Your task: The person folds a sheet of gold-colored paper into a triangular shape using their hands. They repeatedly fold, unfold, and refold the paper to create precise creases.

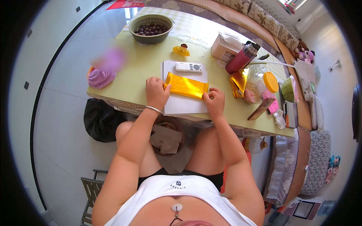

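Observation:
A shiny gold foil paper strip (185, 86) lies across white paper sheets (181, 108) at the table's near edge. The strip looks folded, long and narrow. At its left end, my left hand (157, 92) is closed with the fingers curled, the thumb on the foil. My right hand (215, 101) pinches the lower right corner. Just beyond the foil, a white remote control (189, 67) rests on the sheets. Farther back sits a small yellow folded-looking ornament (181, 50) with a dark red top. More gold foil (239, 78) stands to the right.
On the table (135, 81) are a basket of dark round fruit (151, 30), purple cloth (101, 78), a tissue box (225, 47), red flask (242, 58), yellow-lidded jar (270, 82), phone (261, 109) and cut melon (289, 89). A bin (166, 141) stands below, between my legs.

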The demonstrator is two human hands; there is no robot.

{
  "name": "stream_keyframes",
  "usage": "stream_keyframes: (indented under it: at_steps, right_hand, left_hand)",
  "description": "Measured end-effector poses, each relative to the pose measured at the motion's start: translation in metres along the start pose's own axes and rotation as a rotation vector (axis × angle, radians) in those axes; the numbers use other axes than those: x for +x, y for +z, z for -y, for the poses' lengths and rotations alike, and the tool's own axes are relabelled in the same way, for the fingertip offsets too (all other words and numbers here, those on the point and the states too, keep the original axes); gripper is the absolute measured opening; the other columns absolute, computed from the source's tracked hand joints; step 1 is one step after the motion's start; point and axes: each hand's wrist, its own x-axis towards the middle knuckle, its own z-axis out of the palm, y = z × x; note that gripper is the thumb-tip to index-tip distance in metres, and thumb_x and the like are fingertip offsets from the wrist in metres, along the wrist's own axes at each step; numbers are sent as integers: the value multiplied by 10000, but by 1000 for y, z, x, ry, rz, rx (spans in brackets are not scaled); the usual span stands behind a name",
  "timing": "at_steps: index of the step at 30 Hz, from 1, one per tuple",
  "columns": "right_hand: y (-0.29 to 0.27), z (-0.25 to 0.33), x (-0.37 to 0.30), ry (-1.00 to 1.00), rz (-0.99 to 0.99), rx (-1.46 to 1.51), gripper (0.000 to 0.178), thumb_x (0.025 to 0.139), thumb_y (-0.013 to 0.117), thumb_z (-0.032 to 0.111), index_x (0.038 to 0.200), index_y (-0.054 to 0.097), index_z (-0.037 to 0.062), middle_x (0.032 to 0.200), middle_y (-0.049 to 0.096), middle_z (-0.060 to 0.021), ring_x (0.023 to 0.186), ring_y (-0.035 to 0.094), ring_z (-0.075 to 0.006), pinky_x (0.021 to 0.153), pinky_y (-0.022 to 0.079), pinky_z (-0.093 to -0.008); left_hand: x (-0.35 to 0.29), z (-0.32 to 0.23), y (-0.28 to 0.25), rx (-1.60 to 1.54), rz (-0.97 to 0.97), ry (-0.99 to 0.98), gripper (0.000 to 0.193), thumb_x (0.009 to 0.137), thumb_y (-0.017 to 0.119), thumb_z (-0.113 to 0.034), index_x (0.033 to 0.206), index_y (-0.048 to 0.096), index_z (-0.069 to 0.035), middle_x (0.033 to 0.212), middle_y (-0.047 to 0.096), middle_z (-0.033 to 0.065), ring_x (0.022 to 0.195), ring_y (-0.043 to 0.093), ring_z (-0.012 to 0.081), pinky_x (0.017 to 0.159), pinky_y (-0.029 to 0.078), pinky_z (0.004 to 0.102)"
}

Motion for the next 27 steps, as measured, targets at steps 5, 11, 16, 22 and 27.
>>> stream_keyframes:
  at_steps: [5, 11, 16, 22, 27]
  right_hand:
    - [2, 5, -2, 11, -16, -45, 260, 786, 785, 183, 643, 626, 36, 1121, 695, -132, 1088, 581, -329, 957, 460, -418]
    - [2, 6, -2, 4, -28, -51, 268, 786, 793, 183, 643, 619, 38, 1116, 695, -119, 1082, 584, -327, 953, 460, -420]
    - [0, 5, -2, 0, -31, -57, 261, 785, 797, 181, 653, 623, 39, 1113, 694, -116, 1087, 584, -323, 953, 462, -419]
    - [1, 7, -3, -2, -39, -66, 257, 786, 798, 182, 654, 626, 43, 1119, 695, -113, 1100, 585, -319, 960, 463, -420]
    - [0, 9, -3, 3, -33, -65, 269, 790, 795, 188, 643, 622, 45, 1118, 695, -113, 1095, 587, -319, 959, 462, -420]
  left_hand:
    - [1, -2, 2, 46, 9, 4, 249, 768, 816, -158, 709, 620, -17, 952, 600, 155, 997, 546, 348, 909, 457, 445]
    - [1, -2, 4, 81, -3, 15, 254, 770, 814, -135, 697, 596, -25, 951, 596, 159, 996, 547, 350, 910, 458, 441]
    - [3, -8, -3, 79, 137, -79, 211, 762, 812, -120, 830, 647, -8, 1004, 600, 164, 1069, 537, 363, 960, 455, 454]
    - [0, -9, 1, 97, -36, 43, 363, 776, 777, -81, 1105, 641, -6, 1189, 618, 181, 1180, 529, 385, 1051, 427, 463]
    - [4, 0, 3, 96, 59, 388, 288, 832, 672, -55, 1119, 690, -45, 1348, 619, 186, 1326, 512, 371, 1117, 402, 473]
